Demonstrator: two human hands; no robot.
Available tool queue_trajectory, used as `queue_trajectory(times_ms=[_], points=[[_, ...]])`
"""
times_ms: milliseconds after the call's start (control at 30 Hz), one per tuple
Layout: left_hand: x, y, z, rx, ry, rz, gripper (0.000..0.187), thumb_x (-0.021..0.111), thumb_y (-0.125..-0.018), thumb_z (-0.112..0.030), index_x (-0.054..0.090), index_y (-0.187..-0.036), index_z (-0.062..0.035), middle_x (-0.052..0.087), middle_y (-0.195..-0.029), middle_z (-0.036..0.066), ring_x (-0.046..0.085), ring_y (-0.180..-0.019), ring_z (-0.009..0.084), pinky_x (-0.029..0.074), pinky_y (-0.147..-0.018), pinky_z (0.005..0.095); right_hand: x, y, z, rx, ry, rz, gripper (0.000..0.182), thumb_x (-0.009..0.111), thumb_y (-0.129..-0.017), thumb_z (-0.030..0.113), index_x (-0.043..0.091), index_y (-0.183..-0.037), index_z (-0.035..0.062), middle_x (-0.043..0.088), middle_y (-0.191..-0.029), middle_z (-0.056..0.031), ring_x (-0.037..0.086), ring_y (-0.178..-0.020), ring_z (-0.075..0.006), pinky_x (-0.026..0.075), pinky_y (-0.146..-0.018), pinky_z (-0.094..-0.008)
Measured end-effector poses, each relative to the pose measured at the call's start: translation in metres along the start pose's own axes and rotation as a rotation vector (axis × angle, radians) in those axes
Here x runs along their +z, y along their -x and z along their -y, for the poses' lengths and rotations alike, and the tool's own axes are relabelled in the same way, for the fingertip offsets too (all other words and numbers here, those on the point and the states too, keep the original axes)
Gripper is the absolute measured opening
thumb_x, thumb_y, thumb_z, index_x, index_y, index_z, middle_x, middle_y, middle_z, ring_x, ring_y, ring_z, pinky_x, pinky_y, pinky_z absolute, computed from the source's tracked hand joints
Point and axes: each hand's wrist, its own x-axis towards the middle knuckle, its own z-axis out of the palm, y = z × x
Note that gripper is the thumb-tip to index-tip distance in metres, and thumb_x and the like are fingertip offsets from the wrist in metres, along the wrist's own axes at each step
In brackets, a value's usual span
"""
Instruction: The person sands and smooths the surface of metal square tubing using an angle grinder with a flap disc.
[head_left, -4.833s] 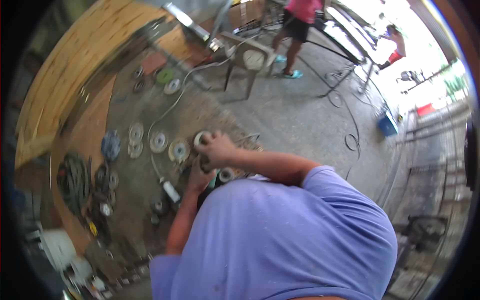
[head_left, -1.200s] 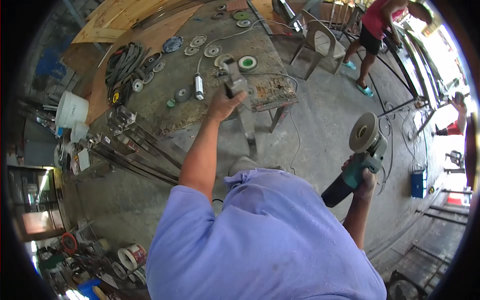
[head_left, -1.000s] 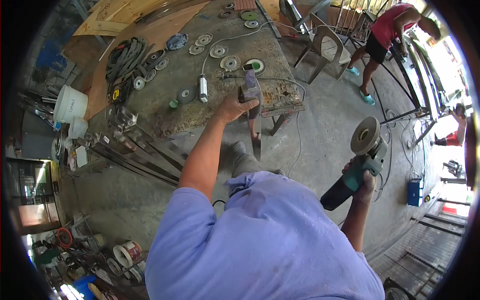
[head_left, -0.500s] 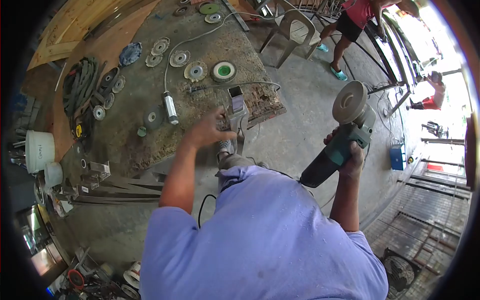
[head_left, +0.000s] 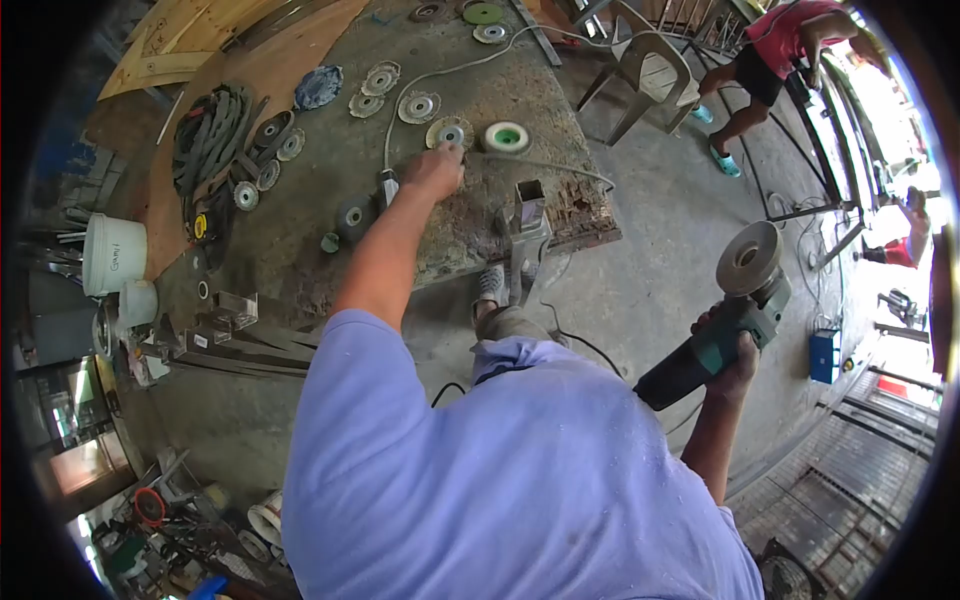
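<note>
My right hand [head_left: 737, 368] is wrapped round the dark green angle grinder [head_left: 712, 352], held up at the right with its round disc [head_left: 749, 258] on top. My left hand [head_left: 436, 171] is over the worktable [head_left: 380, 215], its fingers drawn together at the lower edge of a flap disc with a grey hub [head_left: 450, 132]; what they hold, if anything, is hidden. Just right of that disc lies a white wheel with a green centre [head_left: 507, 138]. A square metal tube [head_left: 530, 205] stands at the table's near edge. Beside my left forearm is a dark disc [head_left: 355, 216].
More worn flap discs [head_left: 418, 106] and a bundle of dark belts [head_left: 212, 135] lie on the left. A grey cable crosses the tabletop. Beyond the table stand a plastic chair [head_left: 655, 72] and a person in a red top [head_left: 790, 35]. A white bucket [head_left: 115, 255] is far left.
My left hand has moved forward from beside the square tube to the discs. The grinder stays in my right hand. The camera view has shifted, so the table appears further right.
</note>
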Motion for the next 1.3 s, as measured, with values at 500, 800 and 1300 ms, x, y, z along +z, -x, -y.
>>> queue_trajectory(times_ms=[500,800,1300], points=[[0.001,0.077,0.172,-0.317,0.845,-0.21,0.045,0.066,-0.098,-0.033,0.065,-0.129,-0.0012,0.074,-0.111,0.015,0.068,-0.103,0.0255,0.05,-0.091,0.0365,-0.012,0.01,-0.014,0.031,-0.029,-0.043,0.074,0.076,-0.085,0.04,0.048,-0.136,-0.0048,0.062,-0.116,-0.0177,0.066,-0.1,-0.03,0.057,-0.086,-0.0436],[-0.009,0.117,0.149,-0.249,0.579,-0.255,0.042,0.062,-0.098,-0.031,0.062,-0.132,-0.0059,0.071,-0.12,0.019,0.067,-0.112,0.0361,0.05,-0.094,0.0419,-0.005,0.008,-0.013,0.084,0.028,0.014,0.07,0.072,-0.089,0.039,0.047,-0.141,-0.0008,0.062,-0.12,-0.0162,0.066,-0.105,-0.0286,0.056,-0.09,-0.044],[-0.012,0.134,0.12,-0.244,0.229,-0.243,0.035,0.063,-0.099,-0.026,0.059,-0.132,-0.0132,0.07,-0.116,0.022,0.065,-0.11,0.0426,0.051,-0.088,0.0483,0.016,0.014,-0.003,0.126,0.038,-0.1,0.059,0.077,-0.083,0.035,0.056,-0.124,-0.002,0.067,-0.1,-0.015,0.071,-0.085,-0.0269,0.061,-0.075,-0.0408]])
